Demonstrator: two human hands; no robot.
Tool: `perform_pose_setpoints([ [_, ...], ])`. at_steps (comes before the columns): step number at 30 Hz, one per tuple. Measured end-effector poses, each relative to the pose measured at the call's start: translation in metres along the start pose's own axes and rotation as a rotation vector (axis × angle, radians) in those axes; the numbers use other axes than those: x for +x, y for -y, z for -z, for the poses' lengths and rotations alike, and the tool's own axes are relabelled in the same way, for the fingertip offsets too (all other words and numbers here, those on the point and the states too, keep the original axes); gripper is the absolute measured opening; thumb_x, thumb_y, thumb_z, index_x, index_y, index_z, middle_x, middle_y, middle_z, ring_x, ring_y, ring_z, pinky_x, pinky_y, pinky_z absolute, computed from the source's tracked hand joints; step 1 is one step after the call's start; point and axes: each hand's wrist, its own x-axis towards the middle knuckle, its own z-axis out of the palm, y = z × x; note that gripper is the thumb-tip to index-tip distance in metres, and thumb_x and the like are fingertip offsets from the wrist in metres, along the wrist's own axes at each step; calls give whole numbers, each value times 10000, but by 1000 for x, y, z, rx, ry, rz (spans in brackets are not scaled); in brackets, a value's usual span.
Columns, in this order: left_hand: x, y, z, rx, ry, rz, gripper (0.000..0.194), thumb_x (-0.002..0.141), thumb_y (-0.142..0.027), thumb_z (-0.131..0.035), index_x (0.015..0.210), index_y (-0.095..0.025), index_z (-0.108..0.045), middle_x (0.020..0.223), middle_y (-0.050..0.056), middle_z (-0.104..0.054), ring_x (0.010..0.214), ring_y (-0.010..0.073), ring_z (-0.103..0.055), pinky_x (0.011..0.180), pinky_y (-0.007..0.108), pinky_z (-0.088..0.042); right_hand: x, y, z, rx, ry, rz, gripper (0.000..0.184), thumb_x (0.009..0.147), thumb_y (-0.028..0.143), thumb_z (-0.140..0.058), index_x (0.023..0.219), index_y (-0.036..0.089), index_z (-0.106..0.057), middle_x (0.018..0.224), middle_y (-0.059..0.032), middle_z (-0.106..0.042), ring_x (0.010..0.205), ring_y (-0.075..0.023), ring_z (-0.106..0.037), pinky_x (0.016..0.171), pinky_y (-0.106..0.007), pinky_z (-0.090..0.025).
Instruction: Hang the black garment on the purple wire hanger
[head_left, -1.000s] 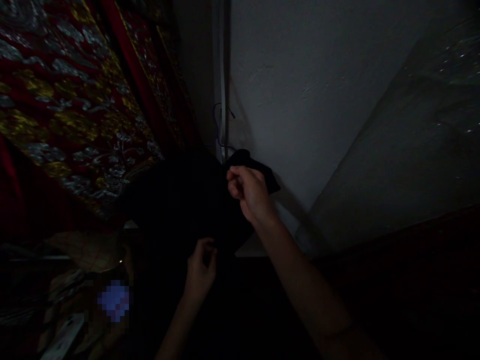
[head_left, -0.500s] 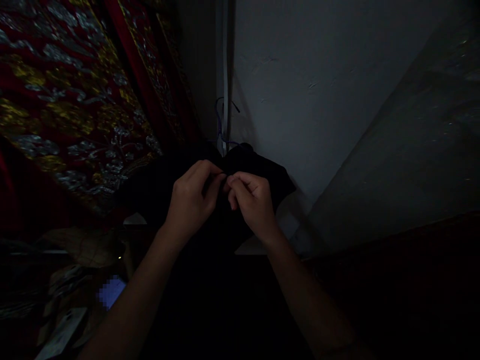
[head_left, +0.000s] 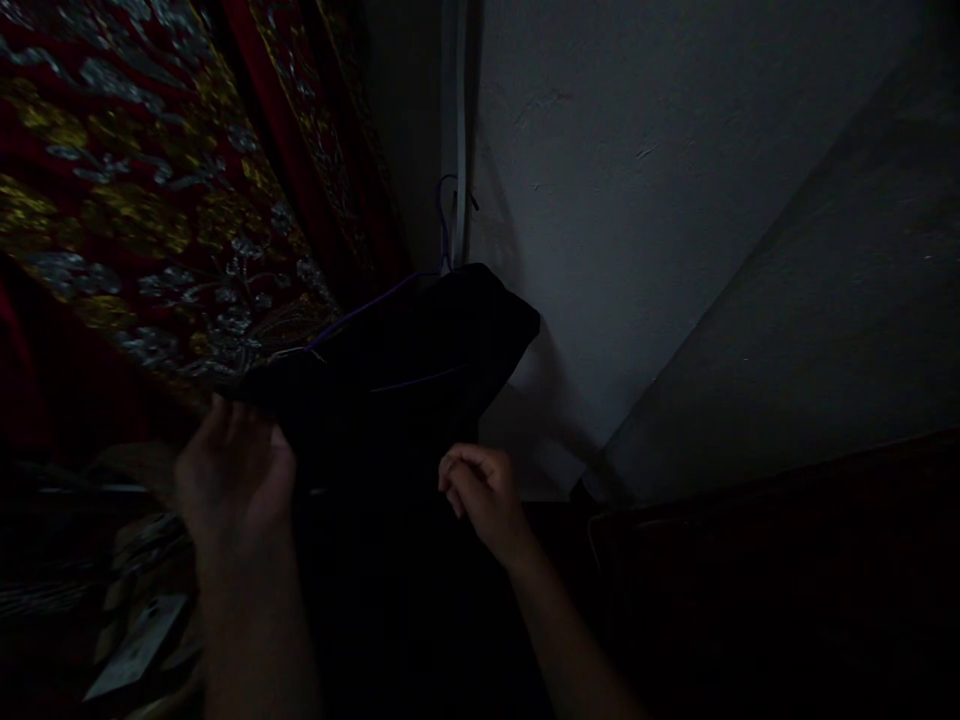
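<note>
A black garment (head_left: 390, 440) hangs from a thin purple hanger (head_left: 390, 292) by the wall; its finer details are lost in the dark. On the left side, the hanger's arm shows bare above the cloth. My left hand (head_left: 238, 475) is at the garment's left upper edge, palm toward me, its fingers curled at the cloth. Lower and to the right, my right hand (head_left: 480, 490) is closed in a pinch against the garment's front, thumb over the bent fingers. The cloth between those fingers blends into the black behind.
A pale vertical pipe (head_left: 463, 130) runs down the grey wall (head_left: 637, 200) behind the hanger. Red fabric with gold and silver decoration (head_left: 135, 210) hangs at left. At lower left, a pale flat object (head_left: 139, 645) lies among dim clutter.
My hands were together at the garment's upper middle; the left has moved left to its edge, the right down. The cloth has shifted, baring the hanger's left arm.
</note>
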Motion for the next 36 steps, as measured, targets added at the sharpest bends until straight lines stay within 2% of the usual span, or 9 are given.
perform_pose_setpoints([
  [4, -52, 38, 2, -531, -320, 578, 236, 919, -163, -473, 723, -196, -601, 615, -14, -644, 647, 113, -649, 666, 203, -551, -30, -20, -8, 117, -133, -38, 326, 805, 408, -518, 555, 200, -531, 453, 48, -421, 389, -85, -361, 423, -228, -249],
  [8, -83, 53, -17, -666, -227, 742, 138, 840, -224, -592, 752, -182, -690, 753, 30, -729, 776, 162, -699, 796, 266, -557, -33, -37, 11, 94, -291, -31, 360, 817, 427, -548, 539, 201, -513, 479, 45, -396, 449, -98, -377, 471, -242, -301],
  [14, -104, 34, -35, -649, 114, 605, 196, 756, -362, -771, 845, -189, -743, 886, 34, -714, 852, 173, -662, 798, 271, -532, -32, -42, 48, -51, -561, 48, 272, 817, 468, -666, 768, 206, -611, 701, 8, -556, 676, -156, -551, 640, -264, -460],
  [18, -130, 21, -53, -439, 325, 462, 209, 793, -407, -783, 860, -212, -752, 926, 40, -683, 930, 192, -638, 833, 271, -498, -41, -34, 39, -110, -218, 141, 395, 815, 379, -730, 1170, 246, -621, 1172, -55, -669, 1135, -234, -622, 1004, -352, -482],
  [21, -146, 13, -65, -182, 443, 242, 170, 847, -391, -746, 848, -221, -749, 962, 42, -638, 943, 194, -610, 846, 277, -476, -45, -31, 29, -129, -25, 105, 473, 866, 320, -672, 1328, 286, -574, 1331, -53, -644, 1263, -234, -585, 1088, -376, -449],
  [26, -140, 15, -67, 14, 556, -1, 263, 989, -461, -528, 1069, -267, -686, 1099, 53, -609, 1093, 216, -562, 986, 322, -433, -39, -18, 43, -231, -90, 41, 277, 802, 286, -612, 1036, 238, -753, 1086, -60, -760, 1082, -269, -683, 992, -424, -518],
  [29, -129, 31, -62, 2, 881, 106, 602, 1013, -639, -213, 1231, -249, -615, 1179, 90, -647, 1133, 246, -575, 1040, 390, -434, -27, 9, 61, -301, 112, 84, 203, 737, 220, -580, 828, 219, -760, 856, -27, -767, 857, -231, -714, 828, -354, -559],
  [32, -120, 50, -58, 198, 1177, 102, 731, 960, -737, -185, 1014, -213, -692, 1059, 99, -699, 1036, 256, -617, 979, 390, -483, -9, 48, 78, -353, 312, 239, 255, 666, 139, -485, 718, 210, -725, 678, 10, -711, 664, -169, -673, 642, -260, -519],
  [36, -96, 60, -48, 503, 1291, -76, 584, 973, -656, -376, 823, -191, -694, 921, 95, -715, 956, 256, -646, 903, 374, -493, 19, 89, 92, -410, 22, 416, 389, 626, 87, -465, 874, 225, -731, 687, 18, -697, 605, -151, -636, 578, -249, -481],
])
